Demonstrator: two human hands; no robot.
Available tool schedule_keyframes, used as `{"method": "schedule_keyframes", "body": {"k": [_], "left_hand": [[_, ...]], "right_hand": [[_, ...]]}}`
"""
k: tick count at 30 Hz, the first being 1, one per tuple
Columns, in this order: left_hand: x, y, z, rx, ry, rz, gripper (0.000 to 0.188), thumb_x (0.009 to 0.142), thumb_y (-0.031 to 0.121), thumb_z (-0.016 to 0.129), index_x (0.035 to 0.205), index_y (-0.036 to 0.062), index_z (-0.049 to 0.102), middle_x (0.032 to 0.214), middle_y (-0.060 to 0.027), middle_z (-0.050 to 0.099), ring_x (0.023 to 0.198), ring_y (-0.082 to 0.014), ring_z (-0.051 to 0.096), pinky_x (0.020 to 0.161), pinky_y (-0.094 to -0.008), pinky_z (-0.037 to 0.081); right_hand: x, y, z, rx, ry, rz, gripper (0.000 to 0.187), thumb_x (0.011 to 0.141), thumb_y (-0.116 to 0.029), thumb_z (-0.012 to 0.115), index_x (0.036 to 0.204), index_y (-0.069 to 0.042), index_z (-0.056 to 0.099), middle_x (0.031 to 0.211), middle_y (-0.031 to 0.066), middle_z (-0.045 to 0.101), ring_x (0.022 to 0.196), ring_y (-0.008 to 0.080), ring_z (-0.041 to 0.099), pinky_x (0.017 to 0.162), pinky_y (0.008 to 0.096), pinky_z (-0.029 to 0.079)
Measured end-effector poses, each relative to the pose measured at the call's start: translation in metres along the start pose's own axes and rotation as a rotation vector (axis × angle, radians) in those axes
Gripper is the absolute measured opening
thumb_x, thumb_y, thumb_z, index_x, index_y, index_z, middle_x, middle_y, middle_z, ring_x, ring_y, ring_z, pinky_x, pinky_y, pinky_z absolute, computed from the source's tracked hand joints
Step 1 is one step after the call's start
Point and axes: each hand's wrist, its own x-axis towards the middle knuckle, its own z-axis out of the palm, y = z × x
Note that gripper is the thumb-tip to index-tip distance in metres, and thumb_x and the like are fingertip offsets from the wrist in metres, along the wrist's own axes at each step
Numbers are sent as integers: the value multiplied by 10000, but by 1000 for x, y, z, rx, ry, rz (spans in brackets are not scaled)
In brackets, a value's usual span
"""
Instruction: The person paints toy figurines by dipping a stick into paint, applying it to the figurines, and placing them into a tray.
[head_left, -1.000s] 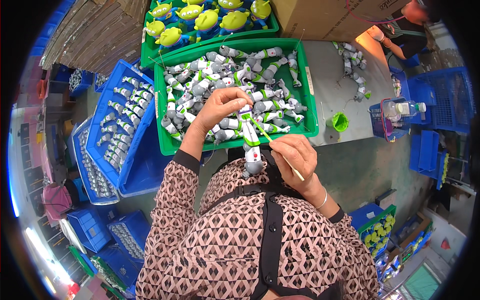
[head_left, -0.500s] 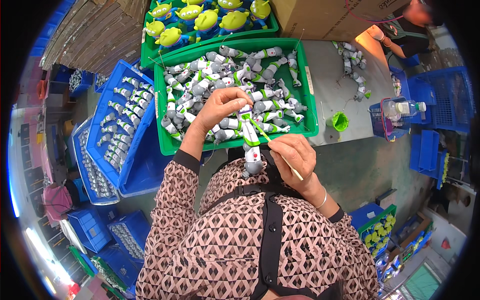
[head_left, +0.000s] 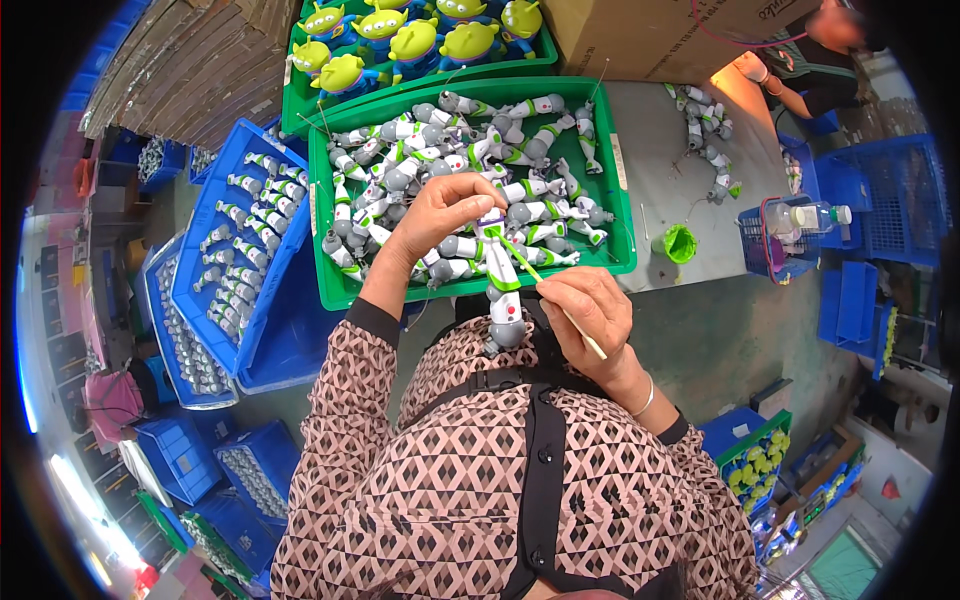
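Observation:
My left hand [head_left: 452, 212] pinches the upper end of a white toy arm [head_left: 502, 275] with green bands, a red dot and a grey ball joint at its lower end. In my right hand [head_left: 592, 318] is a thin paintbrush [head_left: 571, 320], held like a pen. Its green-coated tip touches the toy piece just below my left fingers. Beneath and beyond my hands, a green tray [head_left: 625, 225] holds a heap of similar white, grey and green toy limbs [head_left: 395, 165].
A small green paint cup [head_left: 680, 243] stands on the grey table [head_left: 650, 130], right of the tray. Farther right is a blue basket [head_left: 765, 245] with bottles. Blue trays [head_left: 190, 290] of limbs lean at left. Green-headed toys [head_left: 413, 40] and a cardboard box [head_left: 660, 40] stand behind. Another person's hand [head_left: 752, 68] is at far right.
Almost nothing differs. The brush tip stays against the toy limb, with at most a very slight shift of my right hand.

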Motion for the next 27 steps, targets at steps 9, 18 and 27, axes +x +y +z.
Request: {"method": "schedule_keyframes", "body": {"k": [9, 18, 27], "left_hand": [[1, 3, 0, 2, 24, -21, 241, 861, 251, 610, 876, 21, 678, 894, -57, 674, 897, -137, 607, 870, -301, 447], [0, -1, -2, -23, 41, 6, 227, 877, 240, 597, 886, 24, 668, 902, -62, 678, 892, -136, 607, 841, -293, 445], [0, 0, -5, -3, 22, -13, 231, 868, 231, 590, 883, 13, 665, 902, -81, 674, 901, -163, 616, 872, -312, 453]], "right_hand": [[3, 0, -3, -3, 1, 1, 275, 718, 35, 715, 974, -25, 636, 870, 92, 654, 764, 260, 638, 679, 347, 521], [-3, -1, -8, -25, 27, 16, 295, 711, 56, 711, 987, -13, 633, 893, 103, 651, 784, 268, 633, 697, 349, 525], [0, -8, -9, 9, -23, 31, 286, 708, 65, 702, 972, -28, 642, 911, 113, 653, 790, 273, 645, 687, 344, 518]]}}
